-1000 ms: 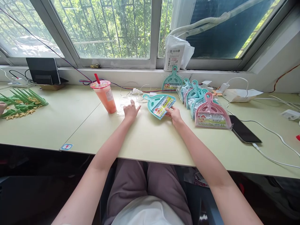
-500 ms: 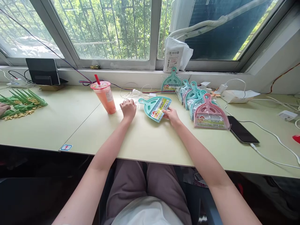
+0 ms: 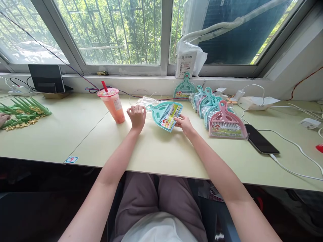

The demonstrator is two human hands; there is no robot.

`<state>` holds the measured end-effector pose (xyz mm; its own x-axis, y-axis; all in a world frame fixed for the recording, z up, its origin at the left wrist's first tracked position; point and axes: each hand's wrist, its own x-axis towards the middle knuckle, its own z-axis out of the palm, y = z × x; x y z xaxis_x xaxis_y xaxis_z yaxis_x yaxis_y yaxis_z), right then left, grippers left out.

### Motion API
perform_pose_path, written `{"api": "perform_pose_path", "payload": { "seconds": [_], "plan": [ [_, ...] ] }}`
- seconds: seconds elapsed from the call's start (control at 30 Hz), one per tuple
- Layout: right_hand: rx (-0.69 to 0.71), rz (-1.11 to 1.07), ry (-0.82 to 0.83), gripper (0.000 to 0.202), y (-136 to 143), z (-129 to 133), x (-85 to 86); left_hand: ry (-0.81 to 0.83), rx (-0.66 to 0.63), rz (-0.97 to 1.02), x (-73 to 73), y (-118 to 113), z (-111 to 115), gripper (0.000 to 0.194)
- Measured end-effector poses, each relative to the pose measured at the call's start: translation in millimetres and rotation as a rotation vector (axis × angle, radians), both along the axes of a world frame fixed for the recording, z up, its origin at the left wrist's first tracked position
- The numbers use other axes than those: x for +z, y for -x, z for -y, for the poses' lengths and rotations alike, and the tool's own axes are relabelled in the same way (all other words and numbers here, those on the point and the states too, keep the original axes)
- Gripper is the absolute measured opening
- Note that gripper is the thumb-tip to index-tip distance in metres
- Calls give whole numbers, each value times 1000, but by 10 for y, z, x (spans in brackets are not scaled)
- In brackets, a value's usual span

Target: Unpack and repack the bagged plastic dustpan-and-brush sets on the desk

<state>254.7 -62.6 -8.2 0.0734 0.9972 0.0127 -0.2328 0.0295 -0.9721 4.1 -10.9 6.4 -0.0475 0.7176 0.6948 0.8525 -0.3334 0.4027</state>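
Note:
My right hand (image 3: 185,124) pinches the wide end of a teal dustpan-and-brush set (image 3: 165,116), which is tilted over the table with its handle toward the left. A bright printed label (image 3: 169,116) lies across the white-and-blue bristles. My left hand (image 3: 137,117) is by the handle tip, fingers curled and closed on crinkled clear plastic wrapping (image 3: 148,101); its fingertips are partly hidden. Just left of that hand stands a lidded cup of pink drink (image 3: 114,106) with a red straw.
Several wrapped dustpan sets stand to the right, a pink one (image 3: 227,122) in front. A phone (image 3: 261,139) on a charging cable lies beside them. At the left, another person's hand (image 3: 3,119) touches green bundles (image 3: 25,109). A tablet (image 3: 46,78) stands at the back.
The clear plastic has risen and spread out behind the handle. My left hand has shifted slightly left, and the teal dustpan set has moved slightly left with it.

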Motion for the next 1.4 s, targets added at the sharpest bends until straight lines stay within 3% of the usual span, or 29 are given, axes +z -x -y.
{"api": "perform_pose_path", "payload": {
  "seconds": [0.13, 0.27, 0.33, 0.47, 0.53, 0.63, 0.73, 0.87, 1.2, 1.3, 1.4],
  "plan": [
    [-66, -52, 20, 19, 98, 15, -28, -57, -98, 19, -21, -10, 13, 27],
    [-129, -118, -2, 16, 146, 31, -64, -14, -243, 111, -9, -114, 115, 23],
    [-126, -142, -26, 16, 151, 35, -74, -19, -226, 281, 15, -187, 165, 37],
    [-115, -173, -72, 22, 154, 25, -80, 1, -118, 859, 100, -217, 115, 71],
    [-104, -172, -86, 28, 158, 13, -85, 186, -268, 1134, 135, -163, 19, 75],
    [-72, -156, -91, 35, 177, -3, -103, 520, -627, 1366, 130, -99, -102, 70],
    [-61, -132, -90, 39, 204, -7, -119, 613, -814, 1373, 59, -153, -99, 52],
    [-71, -104, -84, 38, 236, 21, -102, 670, -960, 1252, -28, -332, 32, 40],
    [-197, -113, -74, 34, 326, 129, -45, 848, -955, 1080, -48, -411, 121, 47],
    [-260, -94, -87, 42, 328, 144, -25, 930, -984, 1001, -46, -412, 148, 53],
    [-307, -73, -92, 61, 336, 163, 9, 899, -982, 1036, -64, -436, 147, 52]
  ]
}}
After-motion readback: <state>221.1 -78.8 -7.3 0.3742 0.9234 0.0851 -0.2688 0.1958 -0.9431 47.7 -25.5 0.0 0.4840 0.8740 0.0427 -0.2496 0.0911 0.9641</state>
